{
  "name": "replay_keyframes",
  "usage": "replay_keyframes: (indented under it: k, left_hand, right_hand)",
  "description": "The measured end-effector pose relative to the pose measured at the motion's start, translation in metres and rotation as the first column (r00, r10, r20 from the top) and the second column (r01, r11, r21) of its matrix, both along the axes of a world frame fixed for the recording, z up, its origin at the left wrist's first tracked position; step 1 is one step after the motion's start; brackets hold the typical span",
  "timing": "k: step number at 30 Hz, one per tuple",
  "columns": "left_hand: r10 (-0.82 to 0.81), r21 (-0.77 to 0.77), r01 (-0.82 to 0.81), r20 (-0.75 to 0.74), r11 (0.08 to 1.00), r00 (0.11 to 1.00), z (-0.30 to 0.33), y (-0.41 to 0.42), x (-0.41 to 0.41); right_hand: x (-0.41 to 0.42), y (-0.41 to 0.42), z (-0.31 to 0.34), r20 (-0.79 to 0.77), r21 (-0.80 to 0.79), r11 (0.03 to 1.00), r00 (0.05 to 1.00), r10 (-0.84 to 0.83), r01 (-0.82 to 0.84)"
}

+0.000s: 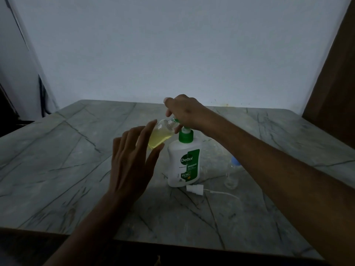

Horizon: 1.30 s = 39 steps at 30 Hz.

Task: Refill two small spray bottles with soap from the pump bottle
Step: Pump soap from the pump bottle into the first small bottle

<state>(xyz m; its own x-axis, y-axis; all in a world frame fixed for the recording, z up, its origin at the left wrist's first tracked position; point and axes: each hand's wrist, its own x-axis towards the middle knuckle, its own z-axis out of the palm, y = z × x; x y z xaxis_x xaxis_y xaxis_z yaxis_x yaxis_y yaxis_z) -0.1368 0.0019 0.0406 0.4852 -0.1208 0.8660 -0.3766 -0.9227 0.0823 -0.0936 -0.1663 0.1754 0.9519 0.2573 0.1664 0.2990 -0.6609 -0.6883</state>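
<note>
One pump bottle (pixel 183 166) stood upright on the table (pixel 57 160), white with a green label and green collar. Two small spray bottles were counted. The first spray bottle (pixel 160 135), clear and holding yellowish liquid in its lower part, was tilted with its neck toward the pump head, raised off the table to the left of the pump bottle. The second spray bottle (pixel 231 176), clear with a blue top, stood on the table to the right of the pump bottle, just beside the right forearm. One detached white spray cap (pixel 195 188) with a thin dip tube (pixel 222 193) lay on the table in front of the pump bottle.

Two hands were in view. The left hand (pixel 132 160) had its fingers straight and spread, its fingertips against the near side of the first spray bottle. The right hand (pixel 185 112) sat over the pump head with fingers curled downward; it appeared to press the pump, with its thumb near the neck of the first spray bottle.

The pump nozzle and the bottle's mouth were hidden beneath the right hand, so contact between them could not be confirmed. The left hand covered part of the first bottle's body. The second bottle was partly cut off by the forearm and dim; its contents could not be made out. The whole scene was poorly lit. A dark wooden panel (pixel 334 73) stood at the right edge.
</note>
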Motion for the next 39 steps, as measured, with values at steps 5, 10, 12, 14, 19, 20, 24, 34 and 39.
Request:
replay_keyframes:
  k: [5,10,12,14,19,20,24,34,39]
  left_hand:
    - [0.000,-0.006,0.000,0.011,1.000,1.000,0.002,0.000,-0.001]
    - [0.003,-0.006,-0.003,0.015,1.000,1.000,0.002,0.000,-0.002]
    - [0.005,0.000,-0.005,0.015,1.000,1.000,0.002,0.000,-0.001]
    - [-0.003,0.009,0.003,0.018,1.000,1.000,0.002,0.000,-0.002]
    - [-0.005,0.002,0.005,0.019,1.000,1.000,0.003,0.000,-0.003]
    - [-0.005,-0.001,0.005,0.021,1.000,1.000,0.003,-0.001,-0.003]
    - [-0.007,0.010,0.006,0.025,1.000,1.000,0.003,-0.001,-0.002]
    - [-0.002,0.007,0.002,0.027,1.000,1.000,0.002,0.000,0.000]
    - [-0.005,0.010,0.004,0.035,1.000,0.999,0.000,-0.001,0.000]
  right_hand:
    - [-0.001,0.001,0.004,0.018,-0.059,0.998,1.000,0.014,-0.012]
    - [0.001,0.002,0.002,0.060,-0.026,0.999,0.998,-0.020,0.022]
    - [0.003,0.003,-0.002,0.073,-0.013,1.000,0.997,-0.026,0.028]
    - [0.002,0.003,-0.003,0.051,-0.013,1.000,0.998,-0.020,0.021]
    - [-0.002,0.001,0.005,0.054,-0.053,0.999,0.999,0.005,-0.002]
    - [-0.001,0.001,0.005,0.055,-0.046,0.999,0.998,0.001,0.001]
    - [0.001,0.001,-0.002,-0.002,0.013,1.000,1.000,-0.014,0.014]
    - [-0.001,0.002,0.007,0.004,-0.026,1.000,1.000,0.008,-0.008]
    - [0.002,0.003,-0.002,-0.038,0.000,1.000,0.999,-0.001,0.001]
